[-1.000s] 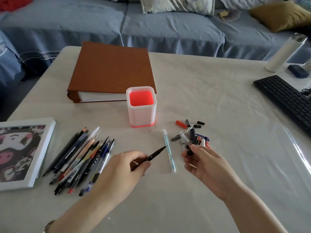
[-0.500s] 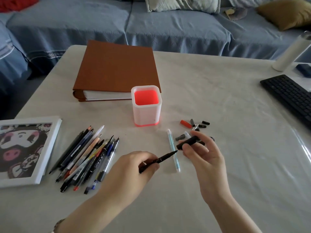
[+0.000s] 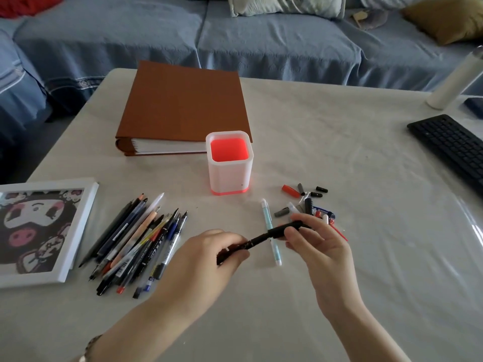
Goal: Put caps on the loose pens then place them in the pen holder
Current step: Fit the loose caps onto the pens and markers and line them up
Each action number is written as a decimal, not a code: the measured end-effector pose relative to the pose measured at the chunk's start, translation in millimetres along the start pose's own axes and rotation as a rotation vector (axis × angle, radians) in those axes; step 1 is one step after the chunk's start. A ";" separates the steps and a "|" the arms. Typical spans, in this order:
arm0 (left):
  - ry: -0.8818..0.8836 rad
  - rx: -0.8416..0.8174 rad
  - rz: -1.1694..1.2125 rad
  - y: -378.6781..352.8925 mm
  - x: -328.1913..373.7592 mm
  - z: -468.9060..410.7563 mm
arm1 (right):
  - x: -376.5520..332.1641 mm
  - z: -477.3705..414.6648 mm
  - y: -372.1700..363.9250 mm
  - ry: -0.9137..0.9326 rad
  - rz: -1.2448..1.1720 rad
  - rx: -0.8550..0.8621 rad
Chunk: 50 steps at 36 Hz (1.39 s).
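My left hand (image 3: pixel 206 259) grips the rear of a black pen (image 3: pixel 257 240). A black cap (image 3: pixel 283 229) sits over the pen's tip, pinched by my right hand (image 3: pixel 317 246). Both hands hover low over the table, in front of the white pen holder (image 3: pixel 230 176) with its red inside, which stands with nothing in it. A pile of several uncapped pens (image 3: pixel 136 244) lies to the left. Loose caps (image 3: pixel 307 202) are scattered behind my right hand. A light blue capped pen (image 3: pixel 269 226) lies flat between the hands, partly behind the black pen.
A brown binder (image 3: pixel 183 108) lies behind the holder. A white picture frame (image 3: pixel 39 231) rests at the left edge. A black keyboard (image 3: pixel 452 145) and a white bottle (image 3: pixel 454 82) are at the right. A blue sofa (image 3: pixel 235 40) runs along the far side.
My right hand lifted a black cap from the cap pile, brought it left to the pen tip, and the cap now covers the tip. My left hand kept hold of the pen.
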<state>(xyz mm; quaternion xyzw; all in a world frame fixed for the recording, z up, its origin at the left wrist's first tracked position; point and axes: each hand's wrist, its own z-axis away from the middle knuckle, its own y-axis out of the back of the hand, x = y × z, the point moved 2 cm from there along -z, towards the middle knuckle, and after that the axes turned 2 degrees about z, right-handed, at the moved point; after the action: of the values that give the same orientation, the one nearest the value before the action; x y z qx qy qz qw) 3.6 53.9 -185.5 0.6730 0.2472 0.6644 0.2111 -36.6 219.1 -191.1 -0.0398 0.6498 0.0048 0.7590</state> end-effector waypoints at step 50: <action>0.579 0.316 1.117 11.6 -17.6 -31.3 | 22.2 -130.0 70.1 0.141 1.117 0.119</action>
<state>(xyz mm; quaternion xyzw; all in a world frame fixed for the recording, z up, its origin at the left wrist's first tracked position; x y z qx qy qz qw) -26.9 32.6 -191.4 0.5170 0.0017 0.7842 -0.3430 -165.5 279.4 -236.6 0.3525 0.6205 0.3665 0.5970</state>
